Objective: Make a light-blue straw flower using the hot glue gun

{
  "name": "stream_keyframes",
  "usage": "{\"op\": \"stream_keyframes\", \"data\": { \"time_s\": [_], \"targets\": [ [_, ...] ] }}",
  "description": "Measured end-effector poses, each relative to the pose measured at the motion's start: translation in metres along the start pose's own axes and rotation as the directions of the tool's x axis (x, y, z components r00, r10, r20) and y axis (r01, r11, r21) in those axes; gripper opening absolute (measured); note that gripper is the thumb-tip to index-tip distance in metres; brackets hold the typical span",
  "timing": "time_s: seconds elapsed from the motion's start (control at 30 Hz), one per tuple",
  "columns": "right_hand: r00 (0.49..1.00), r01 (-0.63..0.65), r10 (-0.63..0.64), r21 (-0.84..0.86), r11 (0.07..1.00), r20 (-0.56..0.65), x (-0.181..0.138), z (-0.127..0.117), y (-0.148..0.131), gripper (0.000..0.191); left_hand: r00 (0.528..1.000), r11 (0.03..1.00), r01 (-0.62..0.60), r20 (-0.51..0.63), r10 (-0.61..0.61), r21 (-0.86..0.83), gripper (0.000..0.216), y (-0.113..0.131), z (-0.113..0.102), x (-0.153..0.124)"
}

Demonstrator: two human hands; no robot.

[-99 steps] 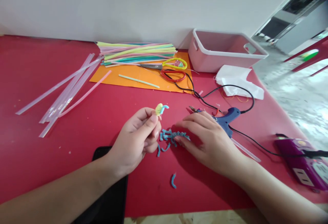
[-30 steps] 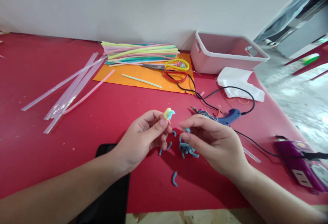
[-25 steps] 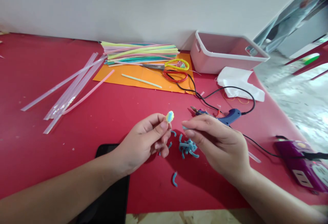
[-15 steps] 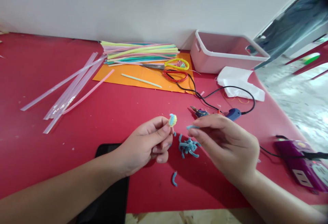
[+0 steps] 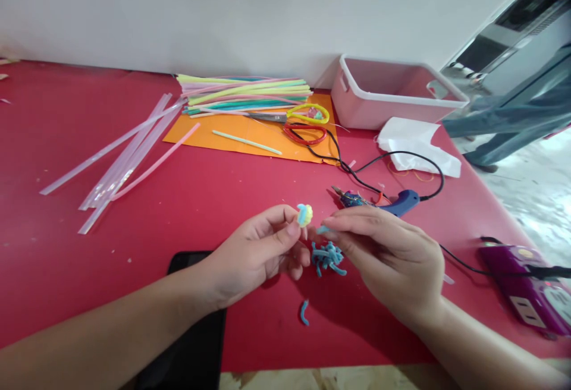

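Between thumb and forefinger, my left hand pinches a small yellow and blue pipe-cleaner piece above the red table. Close by on its right, my right hand pinches a short blue pipe-cleaner piece, its tip near the left hand's fingers. Below the hands lies a small pile of cut blue pipe-cleaner pieces. One loose blue piece rests nearer the front edge. Just beyond my right hand is a blue glue gun, partly hidden by the fingers.
Pipe cleaners lie bundled on orange paper with scissors. Clear glue sticks are at left. A pink bin, white cloth, purple power strip and black phone surround the hands. A person's legs show beyond.
My right hand has moved left with its blue piece, closer to the left hand. The left hand has shifted slightly right. A person's legs have come further into view at right.
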State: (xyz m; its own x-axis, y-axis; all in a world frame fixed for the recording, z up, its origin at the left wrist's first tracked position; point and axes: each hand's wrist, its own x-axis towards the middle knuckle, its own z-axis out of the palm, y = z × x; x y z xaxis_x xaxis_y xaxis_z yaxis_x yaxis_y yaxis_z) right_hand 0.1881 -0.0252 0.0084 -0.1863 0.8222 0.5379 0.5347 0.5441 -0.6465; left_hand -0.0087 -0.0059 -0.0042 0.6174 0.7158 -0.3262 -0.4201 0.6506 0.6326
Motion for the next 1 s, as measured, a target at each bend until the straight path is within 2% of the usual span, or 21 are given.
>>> {"op": "stream_keyframes", "data": {
  "time_s": [0.2,0.33,0.4,0.6,0.77,0.87,1.0],
  "targets": [
    [0.997,0.047,-0.046,-0.022,0.999,0.056,-0.0004,-0.0025,0.0001,0.019,1.0,1.0,0.021,0.021,-0.021,-0.002,0.029,0.0006,-0.0002,-0.0001],
    [0.992,0.092,-0.094,0.018,0.996,0.084,0.0018,-0.0024,-0.0005,0.016,0.996,0.993,0.094,-0.001,-0.094,0.075,0.032,0.0044,0.0004,-0.0021],
    [0.993,0.087,-0.089,0.031,0.996,0.075,0.0029,-0.0014,-0.0008,0.013,0.994,0.99,0.112,-0.02,-0.111,0.091,0.033,0.0051,0.0,-0.0028],
    [0.999,-0.03,0.029,0.041,0.999,0.023,0.0012,0.0006,-0.0023,0.008,0.996,0.995,0.091,-0.016,-0.091,0.028,0.027,0.0035,-0.0019,-0.0018],
    [1.0,0.019,-0.02,-0.028,0.999,-0.009,-0.0006,-0.0028,-0.0033,0.013,0.997,0.997,0.077,-0.015,-0.078,-0.025,0.025,0.0038,0.0006,-0.0005],
    [0.996,0.059,-0.062,-0.048,0.997,-0.068,-0.0006,-0.0046,-0.004,0.018,0.998,0.998,0.065,-0.016,-0.065,0.008,0.024,0.0036,0.0011,0.0003],
    [0.99,0.12,-0.125,-0.073,0.99,-0.067,0.0018,-0.0053,-0.0072,0.019,0.998,0.997,0.057,-0.005,-0.056,0.047,0.025,0.003,0.0007,0.0004]
  ]
}}
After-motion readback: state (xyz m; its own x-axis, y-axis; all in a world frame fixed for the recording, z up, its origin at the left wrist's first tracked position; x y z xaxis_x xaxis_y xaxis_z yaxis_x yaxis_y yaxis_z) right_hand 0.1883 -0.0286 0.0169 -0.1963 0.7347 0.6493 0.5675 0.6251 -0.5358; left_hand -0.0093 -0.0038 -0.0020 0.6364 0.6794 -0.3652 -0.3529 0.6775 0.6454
